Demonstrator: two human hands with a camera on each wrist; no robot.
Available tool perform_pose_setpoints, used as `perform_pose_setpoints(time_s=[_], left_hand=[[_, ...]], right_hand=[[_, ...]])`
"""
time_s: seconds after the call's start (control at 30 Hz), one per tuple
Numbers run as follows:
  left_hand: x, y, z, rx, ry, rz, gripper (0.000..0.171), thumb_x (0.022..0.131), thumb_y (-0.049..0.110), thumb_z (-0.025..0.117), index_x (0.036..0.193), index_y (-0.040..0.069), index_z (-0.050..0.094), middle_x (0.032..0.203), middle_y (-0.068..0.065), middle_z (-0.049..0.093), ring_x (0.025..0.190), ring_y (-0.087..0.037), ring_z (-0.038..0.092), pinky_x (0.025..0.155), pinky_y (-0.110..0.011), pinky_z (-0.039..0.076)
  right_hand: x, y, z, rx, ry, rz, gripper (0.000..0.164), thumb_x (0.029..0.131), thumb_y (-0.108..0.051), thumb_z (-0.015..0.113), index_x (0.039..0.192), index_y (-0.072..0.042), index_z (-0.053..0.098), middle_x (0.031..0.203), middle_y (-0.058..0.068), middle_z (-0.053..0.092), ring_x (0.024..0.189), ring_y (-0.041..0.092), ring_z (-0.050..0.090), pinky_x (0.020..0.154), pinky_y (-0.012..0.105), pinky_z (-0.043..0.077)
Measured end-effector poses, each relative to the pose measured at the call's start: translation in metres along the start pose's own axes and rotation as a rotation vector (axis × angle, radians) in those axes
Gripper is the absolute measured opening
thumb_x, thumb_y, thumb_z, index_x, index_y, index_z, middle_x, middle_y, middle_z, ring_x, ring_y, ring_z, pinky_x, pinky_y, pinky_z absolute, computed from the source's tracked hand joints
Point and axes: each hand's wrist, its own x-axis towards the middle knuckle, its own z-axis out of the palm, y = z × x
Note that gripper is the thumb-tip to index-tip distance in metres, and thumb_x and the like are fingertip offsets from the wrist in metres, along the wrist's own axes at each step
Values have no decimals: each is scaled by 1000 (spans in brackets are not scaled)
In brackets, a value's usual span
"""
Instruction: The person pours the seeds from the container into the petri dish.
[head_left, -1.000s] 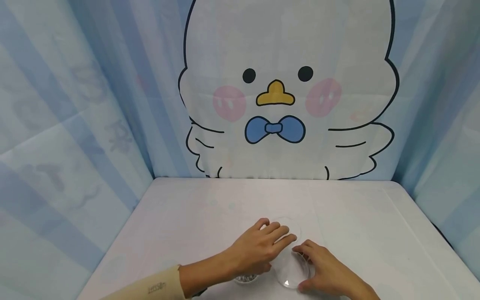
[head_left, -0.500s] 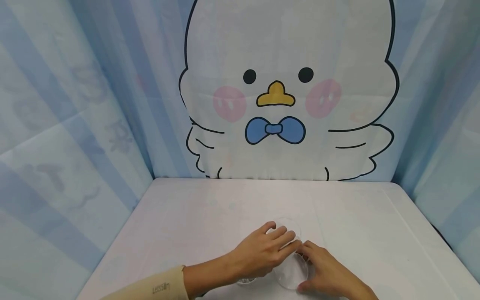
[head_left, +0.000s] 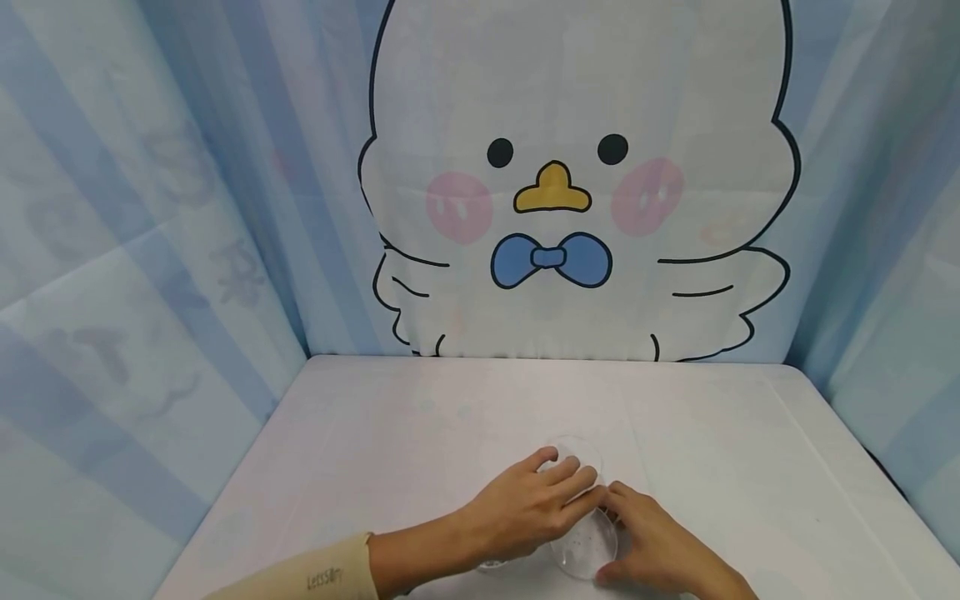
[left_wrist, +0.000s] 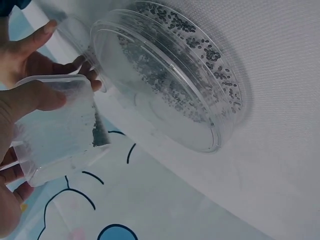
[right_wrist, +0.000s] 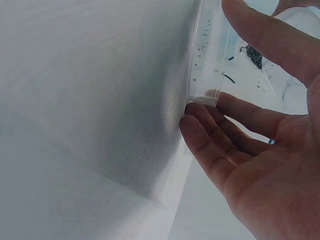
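Behind a clear petri dish (head_left: 585, 552) hangs a pale blue curtain (head_left: 570, 83) printed with a white chick wearing a blue bow tie. Spread beneath and around the dish is a white tabletop (head_left: 712, 442). Of the two hands, the left hand (head_left: 528, 510), in a beige sleeve (head_left: 292, 579), reaches in from the dish's left, gripping a translucent plastic tub (left_wrist: 60, 130) near it. The right hand (head_left: 660, 542), at the dish's right, grasps its wall between thumb and fingers. Left of that dish sits a seed-filled dish (left_wrist: 150, 107), mostly hidden in the head view; beyond it lies a clear round piece (head_left: 592, 447), dish or lid, I cannot tell. Smallest are dark grains (right_wrist: 254, 57), bunched inside the tub, a few scattered in the held dish.
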Motion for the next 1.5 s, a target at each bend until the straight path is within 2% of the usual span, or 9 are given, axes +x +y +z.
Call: perform_pose_setpoints(time_s=[0.2,0.47,0.73,1.27,1.5], left_hand=[[-1,1,2,-5,11,4,64,89,38,80,146,25,55,135,10,54,119,-9,51,110,-32,45],[0,0,-3,0,37,21,59,93,36,78,146,24,57,136,9,55,121,-9,52,109,-31,45],[1,3,0,7,87,30,50,95,31,76,142,23,60,132,9,57,119,-9,54,108,-31,46],[1,2,0,26,71,35,47,98,32,72,143,24,59,134,9,56,121,-9,54,108,-30,46],[1,4,-2,35,44,46,46,99,33,70,143,25,57,136,10,55,125,-9,53,111,-30,44]], right_hand=[[1,-1,0,14,-9,9,77,66,-44,96,129,-13,64,111,-9,60,94,6,58,80,29,53],[0,-1,-1,23,-20,15,74,67,-42,96,126,-14,63,109,-9,60,93,6,59,79,29,53],[0,-1,0,44,-18,23,69,66,-42,97,121,-15,66,104,-9,59,93,6,61,79,29,55],[2,1,0,51,-27,36,72,65,-43,97,124,-14,66,107,-9,60,94,5,60,80,28,54],[2,1,1,47,-22,36,67,65,-41,97,120,-17,67,105,-11,59,93,4,60,79,28,54]])
